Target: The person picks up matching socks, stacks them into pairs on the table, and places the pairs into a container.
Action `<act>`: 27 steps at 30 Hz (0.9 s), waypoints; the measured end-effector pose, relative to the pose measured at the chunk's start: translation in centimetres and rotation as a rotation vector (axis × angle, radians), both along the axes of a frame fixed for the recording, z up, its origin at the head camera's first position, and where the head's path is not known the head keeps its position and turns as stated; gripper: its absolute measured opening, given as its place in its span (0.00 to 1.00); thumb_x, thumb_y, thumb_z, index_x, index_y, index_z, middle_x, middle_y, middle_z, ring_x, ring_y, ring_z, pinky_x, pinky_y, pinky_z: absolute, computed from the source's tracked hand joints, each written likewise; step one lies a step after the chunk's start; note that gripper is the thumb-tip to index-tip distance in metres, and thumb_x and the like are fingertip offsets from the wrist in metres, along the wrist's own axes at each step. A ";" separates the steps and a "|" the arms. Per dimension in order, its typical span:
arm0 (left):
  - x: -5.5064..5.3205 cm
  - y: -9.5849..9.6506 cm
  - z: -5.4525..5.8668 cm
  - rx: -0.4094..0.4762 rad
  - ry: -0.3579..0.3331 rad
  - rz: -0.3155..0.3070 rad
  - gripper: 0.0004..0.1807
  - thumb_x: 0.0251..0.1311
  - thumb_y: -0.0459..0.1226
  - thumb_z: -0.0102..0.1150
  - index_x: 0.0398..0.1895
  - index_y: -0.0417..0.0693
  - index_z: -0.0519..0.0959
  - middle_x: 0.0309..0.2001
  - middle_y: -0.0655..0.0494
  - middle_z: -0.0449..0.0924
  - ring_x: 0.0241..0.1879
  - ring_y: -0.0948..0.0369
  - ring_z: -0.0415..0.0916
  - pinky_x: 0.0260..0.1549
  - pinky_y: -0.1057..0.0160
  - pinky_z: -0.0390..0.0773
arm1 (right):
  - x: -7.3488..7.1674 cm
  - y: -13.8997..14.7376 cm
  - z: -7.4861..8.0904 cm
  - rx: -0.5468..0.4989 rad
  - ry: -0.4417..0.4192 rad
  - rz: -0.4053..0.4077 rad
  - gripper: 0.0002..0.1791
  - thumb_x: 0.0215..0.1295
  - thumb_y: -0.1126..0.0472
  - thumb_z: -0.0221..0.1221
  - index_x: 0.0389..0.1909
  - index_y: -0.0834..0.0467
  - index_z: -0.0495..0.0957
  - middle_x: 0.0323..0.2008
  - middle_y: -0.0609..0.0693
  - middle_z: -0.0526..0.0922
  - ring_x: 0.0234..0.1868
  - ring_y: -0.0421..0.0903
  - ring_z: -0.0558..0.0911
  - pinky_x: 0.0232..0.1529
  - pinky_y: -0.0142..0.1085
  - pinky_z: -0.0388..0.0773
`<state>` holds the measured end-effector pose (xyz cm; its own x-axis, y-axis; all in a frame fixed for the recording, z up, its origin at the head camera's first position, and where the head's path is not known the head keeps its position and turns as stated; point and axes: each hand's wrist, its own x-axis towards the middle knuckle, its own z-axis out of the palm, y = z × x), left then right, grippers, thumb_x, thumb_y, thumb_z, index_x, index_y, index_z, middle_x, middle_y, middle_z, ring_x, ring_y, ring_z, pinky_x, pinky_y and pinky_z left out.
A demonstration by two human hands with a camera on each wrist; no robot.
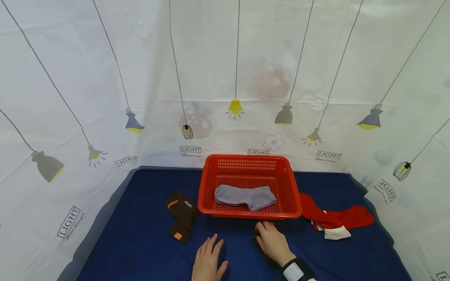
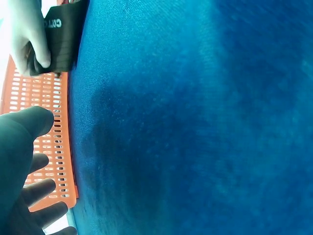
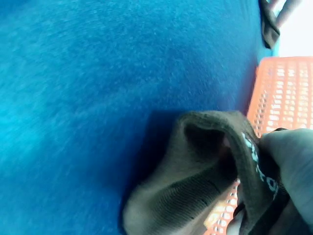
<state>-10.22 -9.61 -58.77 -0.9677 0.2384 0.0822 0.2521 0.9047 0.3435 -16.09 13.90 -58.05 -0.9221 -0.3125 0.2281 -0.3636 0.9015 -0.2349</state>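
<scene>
My right hand [image 1: 273,242] pinches a dark brown sock [image 3: 176,198] just in front of the red basket. In the right wrist view the sock bends up into the fingers, white lettering showing by the thumb. My left hand [image 1: 206,262] holds nothing, its fingers spread above the blue cloth, left of the right hand. A second brown sock [image 1: 185,215], with an orange stripe and white lettering, lies folded over on the cloth left of the basket. Inside the red plastic basket [image 1: 298,195] rests a pair of light grey socks [image 1: 244,196].
Red socks with white parts [image 1: 339,219] lie bunched right of the basket. A dark blue cloth [image 1: 140,234] covers the table. Behind and at both sides hangs a white curtain [image 1: 218,58] printed with lamps.
</scene>
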 end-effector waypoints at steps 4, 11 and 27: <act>0.0 0.0 0.0 0.004 0.005 0.005 0.32 0.48 0.50 0.63 0.58 0.50 0.71 0.62 0.48 0.66 0.58 0.47 0.65 0.51 0.44 0.67 | -0.5 -0.9 -0.3 0.007 0.041 0.037 0.14 0.47 0.57 0.67 0.31 0.51 0.71 0.30 0.47 0.73 0.28 0.46 0.76 0.22 0.37 0.71; 0.0 0.1 -0.1 0.005 0.000 -0.003 0.32 0.48 0.50 0.63 0.57 0.50 0.71 0.62 0.48 0.66 0.58 0.47 0.65 0.50 0.45 0.67 | -1.4 -2.1 -0.5 0.014 0.078 0.093 0.16 0.46 0.55 0.68 0.33 0.51 0.72 0.31 0.47 0.74 0.32 0.47 0.76 0.25 0.39 0.72; 0.0 0.4 -0.1 0.008 -0.045 -0.005 0.32 0.49 0.50 0.62 0.58 0.50 0.71 0.62 0.49 0.65 0.59 0.47 0.64 0.52 0.45 0.66 | -1.0 -2.3 0.1 0.047 -0.021 0.063 0.27 0.49 0.48 0.66 0.51 0.49 0.73 0.46 0.53 0.77 0.45 0.55 0.76 0.39 0.54 0.71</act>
<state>-10.22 -9.23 -58.91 -0.9693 0.2426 0.0407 0.2406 0.9006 0.3621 -17.11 11.64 -57.94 -0.9046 -0.3801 0.1928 -0.4155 0.8872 -0.2005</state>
